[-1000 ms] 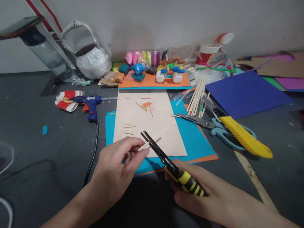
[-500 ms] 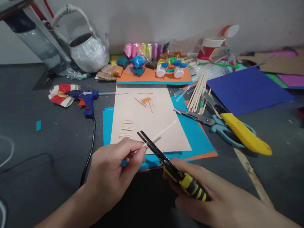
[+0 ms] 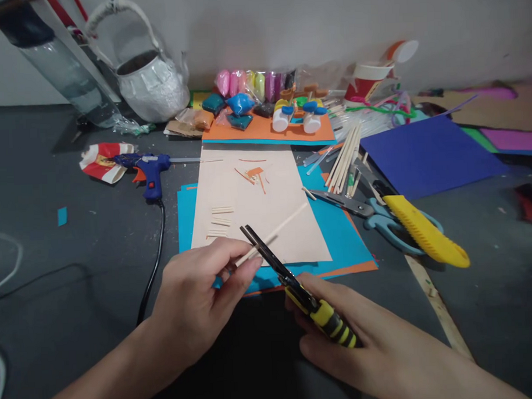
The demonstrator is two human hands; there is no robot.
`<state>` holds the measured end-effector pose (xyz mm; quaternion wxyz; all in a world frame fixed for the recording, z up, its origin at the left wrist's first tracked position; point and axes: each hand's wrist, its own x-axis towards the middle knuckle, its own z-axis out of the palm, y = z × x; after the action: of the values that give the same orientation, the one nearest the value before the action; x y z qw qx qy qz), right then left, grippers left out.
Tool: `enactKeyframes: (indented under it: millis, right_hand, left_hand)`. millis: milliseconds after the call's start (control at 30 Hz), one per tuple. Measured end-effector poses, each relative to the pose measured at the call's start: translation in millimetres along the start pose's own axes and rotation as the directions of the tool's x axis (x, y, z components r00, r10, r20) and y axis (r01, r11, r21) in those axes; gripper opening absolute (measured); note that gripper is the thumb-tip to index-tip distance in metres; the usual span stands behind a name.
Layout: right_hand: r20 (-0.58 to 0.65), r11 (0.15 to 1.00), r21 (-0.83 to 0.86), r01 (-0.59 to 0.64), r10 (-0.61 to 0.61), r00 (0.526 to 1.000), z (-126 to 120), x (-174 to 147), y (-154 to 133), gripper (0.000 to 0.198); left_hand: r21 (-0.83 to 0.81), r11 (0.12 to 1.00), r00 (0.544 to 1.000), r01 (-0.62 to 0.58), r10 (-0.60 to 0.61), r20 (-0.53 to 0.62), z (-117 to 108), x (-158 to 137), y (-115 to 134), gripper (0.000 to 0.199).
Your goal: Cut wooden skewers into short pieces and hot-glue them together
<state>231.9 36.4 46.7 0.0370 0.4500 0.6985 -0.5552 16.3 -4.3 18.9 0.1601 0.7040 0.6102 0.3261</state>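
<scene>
The left hand pinches a thin stick; the right hand grips yellow-and-black pliers, their jaws across it, above a pale sheet. Short stick pieces lie there; a blue glue gun rests leftward on the worktop.

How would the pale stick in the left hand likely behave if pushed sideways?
Probably stiff: the pale stick runs straight out past the pliers without visible sag. It looks light, being so slim and held by just the thumb and finger of the left hand. That thinness also suggests it might snap under a hard push.
</scene>
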Motion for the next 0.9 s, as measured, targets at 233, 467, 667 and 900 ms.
enactKeyframes:
  millis: [233,467,667,900]
  right_hand:
    - [-0.017,0.999,-0.024,0.025,-0.025,1.000,4,0,2,0.012]
    - [-0.033,0.998,-0.037,0.047,-0.048,0.998,10,-1,3,0.001]
    - [-0.063,0.997,-0.033,0.065,-0.067,0.996,14,-1,3,0.009]
    - [-0.013,0.994,-0.113,-0.001,0.000,1.000,3,0,-7,0.010]
  left_hand:
    - [0.084,0.994,0.997,-0.069,0.066,0.039,-2,2,2,0.022]
    - [0.178,0.978,0.994,-0.110,0.110,0.009,-3,0,0,0.024]
    - [0.156,0.981,0.993,-0.115,0.114,0.018,-4,1,0,0.025]
    - [0.124,0.987,0.994,-0.100,0.093,0.062,-5,-1,2,0.026]
